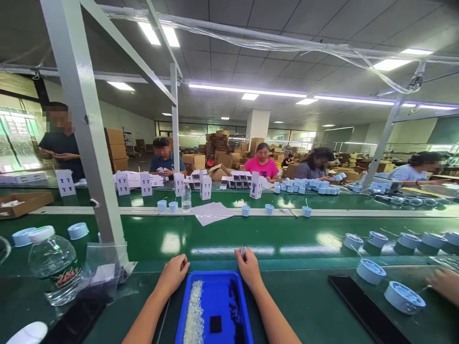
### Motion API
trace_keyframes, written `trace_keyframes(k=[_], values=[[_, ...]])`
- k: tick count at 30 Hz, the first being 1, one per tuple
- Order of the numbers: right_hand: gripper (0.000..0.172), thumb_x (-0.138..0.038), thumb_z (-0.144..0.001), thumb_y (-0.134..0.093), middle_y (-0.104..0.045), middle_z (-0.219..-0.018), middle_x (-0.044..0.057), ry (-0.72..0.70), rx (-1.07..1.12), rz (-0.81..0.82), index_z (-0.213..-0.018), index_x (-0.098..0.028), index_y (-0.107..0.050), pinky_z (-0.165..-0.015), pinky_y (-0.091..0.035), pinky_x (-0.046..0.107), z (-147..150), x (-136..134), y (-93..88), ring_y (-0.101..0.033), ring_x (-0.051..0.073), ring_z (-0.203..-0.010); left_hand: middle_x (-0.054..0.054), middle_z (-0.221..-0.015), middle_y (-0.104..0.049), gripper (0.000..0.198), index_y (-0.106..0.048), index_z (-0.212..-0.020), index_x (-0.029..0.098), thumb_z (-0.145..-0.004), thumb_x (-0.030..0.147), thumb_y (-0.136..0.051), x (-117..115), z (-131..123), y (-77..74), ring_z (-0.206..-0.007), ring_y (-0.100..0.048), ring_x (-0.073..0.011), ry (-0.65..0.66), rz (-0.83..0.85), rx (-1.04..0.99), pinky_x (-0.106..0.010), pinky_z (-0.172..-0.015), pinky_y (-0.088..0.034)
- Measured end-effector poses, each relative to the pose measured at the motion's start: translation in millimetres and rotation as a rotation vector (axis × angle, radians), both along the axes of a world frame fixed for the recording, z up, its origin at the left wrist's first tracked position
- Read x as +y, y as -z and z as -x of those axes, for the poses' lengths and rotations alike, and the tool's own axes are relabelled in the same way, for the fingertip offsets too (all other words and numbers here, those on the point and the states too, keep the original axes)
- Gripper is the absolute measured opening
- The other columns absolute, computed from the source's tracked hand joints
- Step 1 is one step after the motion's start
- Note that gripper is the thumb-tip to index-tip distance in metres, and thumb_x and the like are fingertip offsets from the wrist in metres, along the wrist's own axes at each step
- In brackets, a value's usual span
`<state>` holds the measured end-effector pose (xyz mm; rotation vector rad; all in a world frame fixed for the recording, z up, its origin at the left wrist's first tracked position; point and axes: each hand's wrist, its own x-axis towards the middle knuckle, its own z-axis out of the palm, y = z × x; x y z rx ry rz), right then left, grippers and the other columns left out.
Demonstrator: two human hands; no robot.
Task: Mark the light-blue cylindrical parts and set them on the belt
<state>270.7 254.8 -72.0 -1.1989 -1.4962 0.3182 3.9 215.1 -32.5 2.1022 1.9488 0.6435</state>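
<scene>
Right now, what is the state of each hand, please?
Left hand: loosely closed, nothing visible in it.
Right hand: closed, holding a small grey object.

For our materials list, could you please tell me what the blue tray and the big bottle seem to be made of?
Tray: probably plastic, smooth, slightly shiny; its even colour and rounded corners suggest moulding.
Big bottle: likely clear, glossy plastic, see-through with highlights, though glass is possible.

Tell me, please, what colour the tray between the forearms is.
The tray is bright blue, as the head view shows best.
</scene>
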Motion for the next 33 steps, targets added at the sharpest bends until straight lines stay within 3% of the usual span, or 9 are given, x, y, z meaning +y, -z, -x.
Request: trace_keyframes(k=[9, 24, 33], values=[[0.056, -0.073, -0.079, -0.039, -0.047, -0.056, 0.0, -0.034, 0.026, 0.03, -0.055, -0.022, -0.045, -0.056, -0.037, 0.03, -0.6, -1.7, 1.4, -0.044, 0.017, -0.055, -0.002, -0.073, -0.06, 0.01, -0.051, -0.073, 0.017, -0.083, 0.016, -0.049, -5.2, 0.0, -0.3, -0.071, -0.055, -0.0152, -0.026, 0.003, -0.069, -0.023, -0.064, -0.033], [0.07, -0.088, -0.06, -0.043, -0.061, -0.064, 0.005, -0.06, 0.046, 0.195, -0.064, -0.02, -0.061, -0.063, -0.043, 0.034, -5.5, -3.6, 3.3, -0.054, 0.023, -0.064, -0.007, -0.091, -0.064, 0.012, -0.061, -0.084, 0.017, -0.082, 0.019, -0.049, -15.2, -0.4, 1.6, -0.092, -0.056, -0.0193, -0.059, 0.031, -0.01, -0.028, -0.081, -0.04], [0.071, -0.087, -0.059, -0.045, -0.067, -0.072, 0.008, -0.081, 0.057, 0.286, -0.068, -0.019, -0.063, -0.069, -0.045, 0.036, -8.5, -2.7, 5.1, -0.059, 0.026, -0.071, -0.008, -0.095, -0.064, 0.015, -0.062, -0.086, 0.017, -0.083, 0.021, -0.047, -20.6, -2.0, -2.9, -0.094, -0.055, -0.0211, -0.074, 0.057, -0.01, -0.03, -0.082, -0.04]])
